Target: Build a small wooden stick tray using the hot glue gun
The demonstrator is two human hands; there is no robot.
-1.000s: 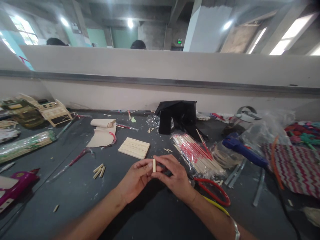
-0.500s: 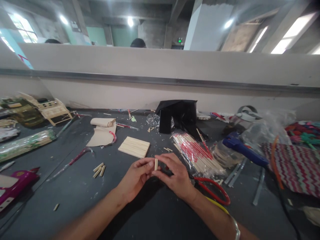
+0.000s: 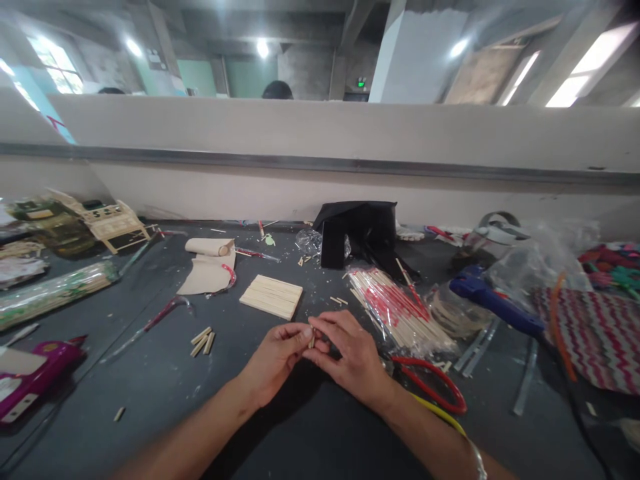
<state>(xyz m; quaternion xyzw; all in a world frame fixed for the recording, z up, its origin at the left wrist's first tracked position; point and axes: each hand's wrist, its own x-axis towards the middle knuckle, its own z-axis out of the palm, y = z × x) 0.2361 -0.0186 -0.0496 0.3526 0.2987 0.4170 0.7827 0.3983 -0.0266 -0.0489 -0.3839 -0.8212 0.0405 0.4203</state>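
A wooden piece is pinched by the left hand, fingers nearly closed; it is also held by the right hand, fingers slightly parted.

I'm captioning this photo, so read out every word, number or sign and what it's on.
No words or numbers are readable.
Green sign: too small to read.
Glue gun: label too small.
Long packet: green print, blurred.
Stick bag: red markings, unreadable.
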